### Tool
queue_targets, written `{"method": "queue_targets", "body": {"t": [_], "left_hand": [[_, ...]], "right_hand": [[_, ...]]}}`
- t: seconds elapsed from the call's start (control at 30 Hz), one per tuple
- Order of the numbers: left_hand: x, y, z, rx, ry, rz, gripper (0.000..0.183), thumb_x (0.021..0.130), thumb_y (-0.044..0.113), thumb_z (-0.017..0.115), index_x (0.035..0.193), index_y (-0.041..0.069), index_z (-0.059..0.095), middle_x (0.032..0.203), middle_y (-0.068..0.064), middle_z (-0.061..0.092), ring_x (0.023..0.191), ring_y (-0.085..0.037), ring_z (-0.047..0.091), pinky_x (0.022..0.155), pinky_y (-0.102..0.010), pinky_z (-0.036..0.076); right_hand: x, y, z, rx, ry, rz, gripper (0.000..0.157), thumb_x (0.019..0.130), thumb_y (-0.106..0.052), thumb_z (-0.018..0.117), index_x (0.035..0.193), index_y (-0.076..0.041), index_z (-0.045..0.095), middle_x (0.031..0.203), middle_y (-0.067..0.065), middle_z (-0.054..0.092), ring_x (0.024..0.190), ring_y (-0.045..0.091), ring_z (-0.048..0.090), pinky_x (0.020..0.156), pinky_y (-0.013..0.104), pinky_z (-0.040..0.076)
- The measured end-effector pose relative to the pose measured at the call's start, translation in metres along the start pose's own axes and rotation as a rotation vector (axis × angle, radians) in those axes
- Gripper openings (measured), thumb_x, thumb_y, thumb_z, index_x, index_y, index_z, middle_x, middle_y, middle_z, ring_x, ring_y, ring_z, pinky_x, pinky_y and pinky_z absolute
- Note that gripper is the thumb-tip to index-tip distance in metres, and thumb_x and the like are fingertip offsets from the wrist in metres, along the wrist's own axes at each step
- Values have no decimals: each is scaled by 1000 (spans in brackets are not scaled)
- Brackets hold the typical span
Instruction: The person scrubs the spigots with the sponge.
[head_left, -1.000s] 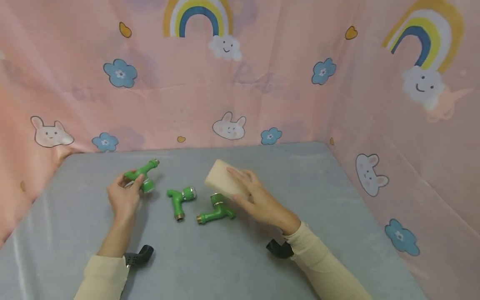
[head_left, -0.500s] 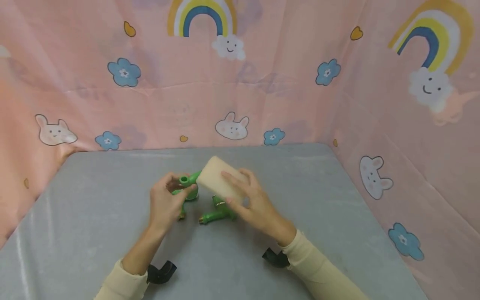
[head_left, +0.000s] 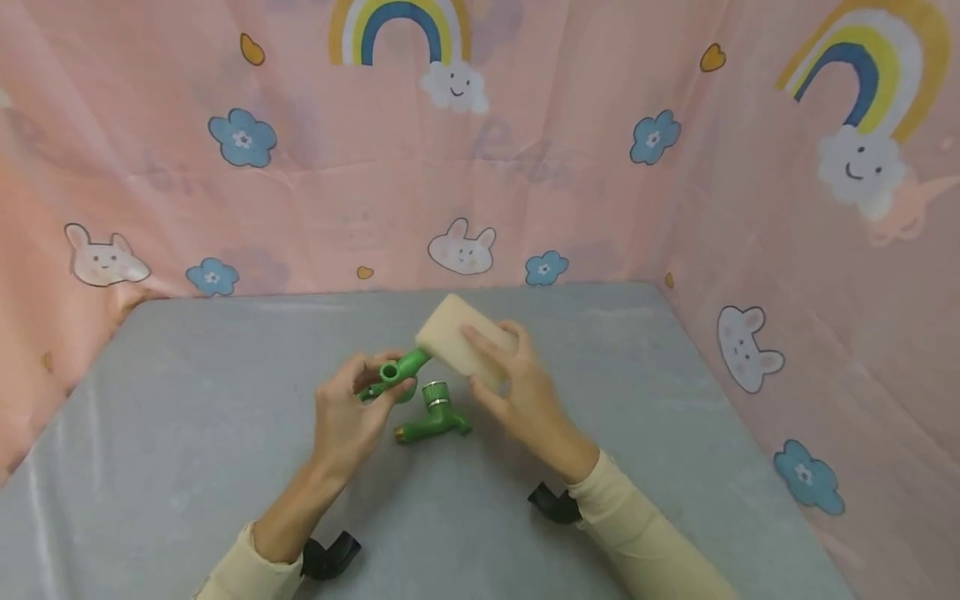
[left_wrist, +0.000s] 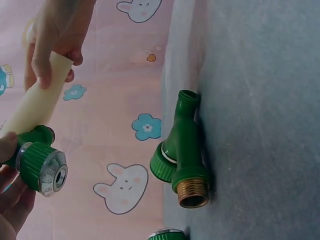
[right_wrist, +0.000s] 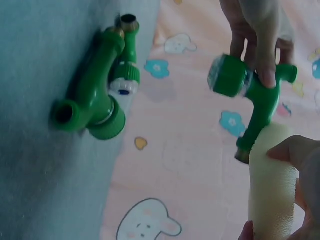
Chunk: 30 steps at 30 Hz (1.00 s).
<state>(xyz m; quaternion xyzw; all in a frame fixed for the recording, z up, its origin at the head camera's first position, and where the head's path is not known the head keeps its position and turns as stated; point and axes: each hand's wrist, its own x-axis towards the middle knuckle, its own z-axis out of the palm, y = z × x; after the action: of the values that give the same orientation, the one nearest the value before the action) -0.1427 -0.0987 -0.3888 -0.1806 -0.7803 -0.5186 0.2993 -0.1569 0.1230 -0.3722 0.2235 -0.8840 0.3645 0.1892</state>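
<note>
Near the table's middle my left hand (head_left: 348, 421) holds a green faucet (head_left: 408, 365) up off the surface, pinched between thumb and fingers. My right hand (head_left: 528, 404) grips a cream sponge (head_left: 454, 335), its near end against the faucet's threaded pipe end. In the right wrist view the sponge (right_wrist: 272, 185) overlaps that pipe, just above the brass thread of the held faucet (right_wrist: 262, 102). A second green faucet (head_left: 433, 427) lies on the table below the hands. A third faucet (right_wrist: 125, 72) lies beside it in the right wrist view; my left hand hides it in the head view.
A grey cloth covers the table (head_left: 187, 417). Pink printed curtains (head_left: 315, 200) rise at the back and along the sides. Black curved pieces (head_left: 330, 554) stick out from both wrists at the sleeve cuffs.
My left hand has carried its faucet from the left across to the sponge, covering one lying faucet in the head view. My right hand, still holding the sponge, has shifted only slightly.
</note>
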Motion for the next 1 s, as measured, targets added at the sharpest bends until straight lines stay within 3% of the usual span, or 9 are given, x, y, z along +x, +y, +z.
{"method": "queue_targets", "body": {"t": [0.2,0.27,0.33,0.47,0.6,0.8,0.93,1.0], "left_hand": [[1,-5,0,23,-16,0,24,76,-4,84,91,0,65,103,-14,78,94,-30,76,84,-40,62],[2,-5,0,9,-21,-1,25,76,-5,83,91,0,65,104,-14,78,97,-31,76,86,-43,62],[2,-5,1,-6,-33,6,25,76,-5,83,92,0,65,105,-14,78,98,-31,76,87,-42,61],[1,-3,2,-22,-50,8,25,77,-4,83,94,1,65,106,-14,78,99,-31,75,85,-40,62],[1,2,1,-57,-37,-16,24,79,-4,81,95,-2,63,106,-15,77,98,-27,76,83,-42,62],[5,2,-2,-146,-12,-140,24,80,-10,78,94,-6,60,106,-19,76,97,0,70,84,-26,61],[7,0,-3,-247,-8,-276,22,83,-12,74,95,-9,57,110,-24,73,97,0,70,83,-23,61],[8,-1,-4,-300,-13,-354,21,85,-12,72,97,-8,55,111,-19,74,96,-3,71,82,-24,61]], "right_hand": [[9,19,-12,-15,14,125,57,92,-15,69,147,-19,55,141,28,40,110,41,56,80,51,55],[11,22,-16,17,32,136,56,94,-17,68,148,-18,54,142,28,39,110,41,54,81,51,54],[11,20,-18,55,39,109,56,94,-18,68,148,-17,53,143,27,40,111,40,53,80,48,53],[7,7,-16,170,-57,9,58,94,-17,67,150,-19,50,146,24,39,115,37,52,82,40,52],[5,1,-15,236,-134,-11,57,95,-13,66,150,-18,50,147,23,38,116,37,53,86,42,53],[10,14,-26,158,-130,99,55,98,-16,61,151,-20,48,145,22,40,116,38,53,89,52,52],[13,19,-32,118,-90,150,55,100,-21,59,153,-23,46,147,22,38,117,39,53,88,54,51],[13,17,-32,134,-47,123,57,98,-21,61,153,-23,46,146,22,40,116,38,54,88,51,50]]}}
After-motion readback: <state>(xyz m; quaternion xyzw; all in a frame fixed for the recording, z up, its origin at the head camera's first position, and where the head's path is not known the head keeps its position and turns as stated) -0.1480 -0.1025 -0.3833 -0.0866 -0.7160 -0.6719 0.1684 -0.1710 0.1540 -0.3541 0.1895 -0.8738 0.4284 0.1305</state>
